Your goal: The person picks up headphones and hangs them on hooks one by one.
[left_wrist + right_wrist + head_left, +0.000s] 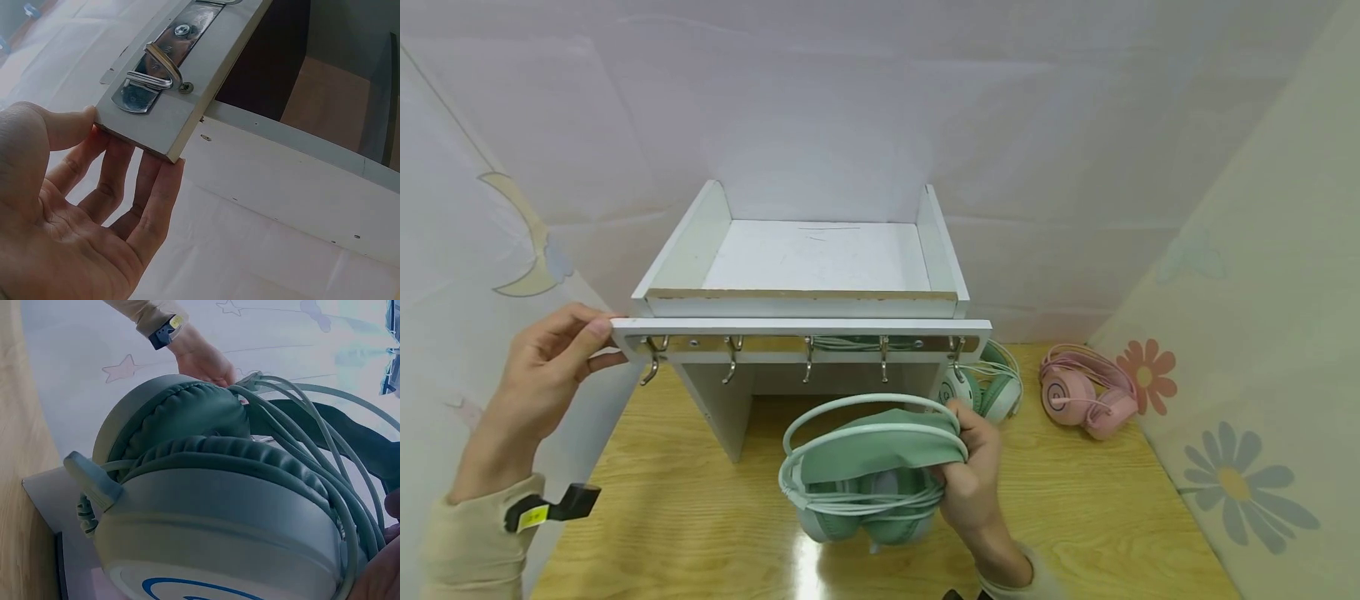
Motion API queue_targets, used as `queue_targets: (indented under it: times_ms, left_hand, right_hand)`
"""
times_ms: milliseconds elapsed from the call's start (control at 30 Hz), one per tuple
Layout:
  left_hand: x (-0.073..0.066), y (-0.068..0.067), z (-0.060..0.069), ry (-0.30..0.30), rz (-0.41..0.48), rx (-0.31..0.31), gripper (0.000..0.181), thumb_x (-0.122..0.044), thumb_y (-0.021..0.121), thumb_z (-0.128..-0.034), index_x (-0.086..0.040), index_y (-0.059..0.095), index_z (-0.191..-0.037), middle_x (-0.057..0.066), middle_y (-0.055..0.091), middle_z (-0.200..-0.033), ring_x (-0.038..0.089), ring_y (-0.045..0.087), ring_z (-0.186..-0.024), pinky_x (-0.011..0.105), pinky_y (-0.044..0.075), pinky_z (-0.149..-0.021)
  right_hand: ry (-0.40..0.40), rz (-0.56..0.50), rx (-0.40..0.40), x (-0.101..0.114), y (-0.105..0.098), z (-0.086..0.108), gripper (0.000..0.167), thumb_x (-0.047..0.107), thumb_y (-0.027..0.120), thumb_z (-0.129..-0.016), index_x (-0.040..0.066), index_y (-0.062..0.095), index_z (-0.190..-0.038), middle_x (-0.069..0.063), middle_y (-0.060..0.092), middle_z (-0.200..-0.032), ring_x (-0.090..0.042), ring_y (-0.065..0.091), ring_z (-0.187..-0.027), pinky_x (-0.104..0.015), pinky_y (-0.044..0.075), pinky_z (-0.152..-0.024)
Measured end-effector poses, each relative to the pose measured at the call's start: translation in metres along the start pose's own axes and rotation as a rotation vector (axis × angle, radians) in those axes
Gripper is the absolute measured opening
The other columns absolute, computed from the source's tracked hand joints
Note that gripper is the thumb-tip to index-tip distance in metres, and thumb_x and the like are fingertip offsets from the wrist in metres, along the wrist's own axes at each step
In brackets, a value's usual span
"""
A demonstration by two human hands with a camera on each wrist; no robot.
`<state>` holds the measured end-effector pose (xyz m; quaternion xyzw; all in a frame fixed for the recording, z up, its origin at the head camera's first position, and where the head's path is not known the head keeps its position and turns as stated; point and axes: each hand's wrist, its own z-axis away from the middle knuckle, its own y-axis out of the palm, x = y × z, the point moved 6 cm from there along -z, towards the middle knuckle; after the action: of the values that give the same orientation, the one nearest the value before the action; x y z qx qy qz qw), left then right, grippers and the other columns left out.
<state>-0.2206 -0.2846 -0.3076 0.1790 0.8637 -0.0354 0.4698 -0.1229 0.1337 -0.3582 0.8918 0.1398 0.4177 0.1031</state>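
Observation:
My left hand [546,367] grips the left end of a white hook rail [805,327], the thumb on its front and the fingers around the end, as the left wrist view shows. Several metal double hooks [165,72] are fixed along that rail, on the front of a white wooden shelf [820,250]. In my right hand [973,479] is a green over-ear headset [880,446], raised in front of the shelf below the hooks. Its cable [294,431] is looped around it, and a short microphone [94,478] sticks out by an ear cup.
Behind my right hand, another green headset [1000,392] lies at the shelf's right side. A pink headset [1086,392] lies farther right on the wooden table [1060,525], by a side wall with flower pictures [1232,483]. A pale sheet [835,108] hangs behind the shelf.

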Motion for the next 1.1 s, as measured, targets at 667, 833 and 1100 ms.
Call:
queue_targets:
  times_ms: [667, 833, 1100]
  left_hand:
    - [-0.001, 0.002, 0.001, 0.012, -0.009, -0.037, 0.026, 0.019, 0.042, -0.1065, 0.014, 0.067, -0.108, 0.011, 0.077, -0.112, 0.017, 0.076, -0.101, 0.025, 0.066, -0.087]
    - [-0.002, 0.002, 0.002, 0.013, -0.028, -0.048, 0.025, 0.018, 0.042, -0.1065, 0.014, 0.067, -0.109, 0.011, 0.077, -0.112, 0.016, 0.076, -0.101, 0.025, 0.066, -0.087]
    - [-0.002, 0.001, 0.002, 0.009, -0.042, -0.064, 0.025, 0.018, 0.043, -0.1067, 0.014, 0.068, -0.108, 0.01, 0.077, -0.11, 0.016, 0.076, -0.1, 0.024, 0.066, -0.086]
  right_hand:
    - [0.091, 0.026, 0.014, -0.022, 0.023, 0.006, 0.025, -0.025, 0.042, -0.075, -0.001, 0.035, -0.071, -0.009, 0.026, -0.054, -0.019, 0.023, -0.044, -0.022, 0.021, -0.037]
    - [0.102, 0.006, 0.001, -0.027, 0.029, 0.006, 0.024, -0.025, 0.043, -0.076, -0.003, 0.034, -0.071, -0.01, 0.025, -0.055, -0.019, 0.022, -0.044, -0.022, 0.02, -0.037]
    - [0.069, 0.033, -0.009, -0.029, 0.042, 0.006, 0.025, -0.026, 0.042, -0.067, -0.002, 0.036, -0.071, -0.01, 0.029, -0.058, -0.016, 0.032, -0.051, -0.027, 0.026, -0.041]
